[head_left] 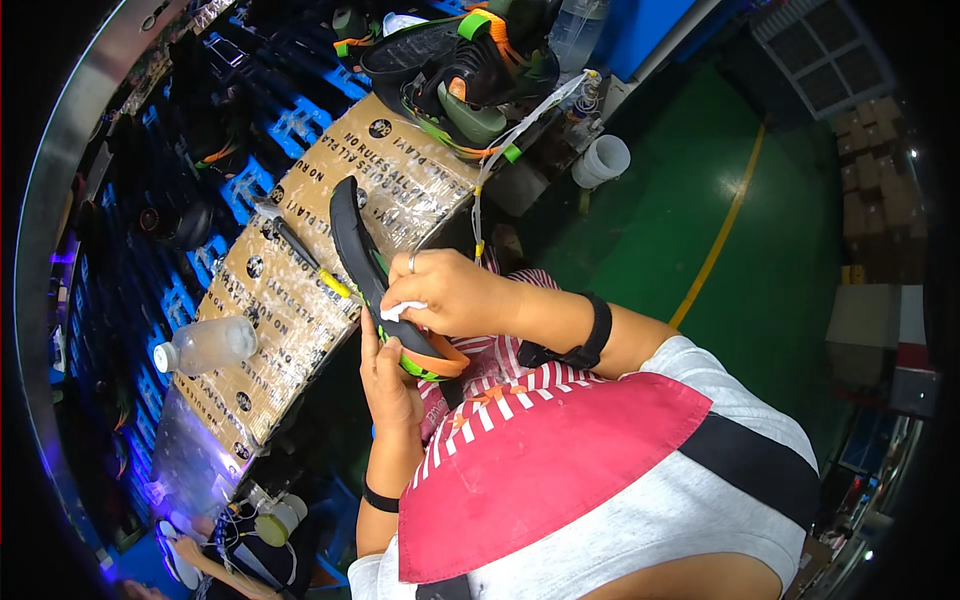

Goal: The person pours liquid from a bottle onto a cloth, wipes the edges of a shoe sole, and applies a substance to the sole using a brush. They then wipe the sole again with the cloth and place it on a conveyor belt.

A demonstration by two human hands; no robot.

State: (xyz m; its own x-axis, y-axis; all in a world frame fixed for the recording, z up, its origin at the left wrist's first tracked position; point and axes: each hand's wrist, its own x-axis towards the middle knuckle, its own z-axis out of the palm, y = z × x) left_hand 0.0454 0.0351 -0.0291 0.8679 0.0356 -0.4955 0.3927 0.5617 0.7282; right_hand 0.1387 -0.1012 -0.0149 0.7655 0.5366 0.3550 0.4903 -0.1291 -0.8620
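A long black shoe sole point(350, 235) with green and orange trim at its near end rests in my left hand point(390, 385), which grips it from below. My right hand point(450, 290) lies on top of the sole and pinches a small white cloth point(402, 310) against it. That hand has a ring on one finger and a black band on the wrist. The sole's far tip reaches over a cardboard-covered board point(300, 300).
On the board lie a dark pen-like tool point(300, 248) and a clear plastic bottle point(205, 347). A pile of black, green and orange shoe parts point(470, 70) sits at the far end, a white cup point(603, 160) beside it. Blue crates point(270, 120) lie left, green floor right.
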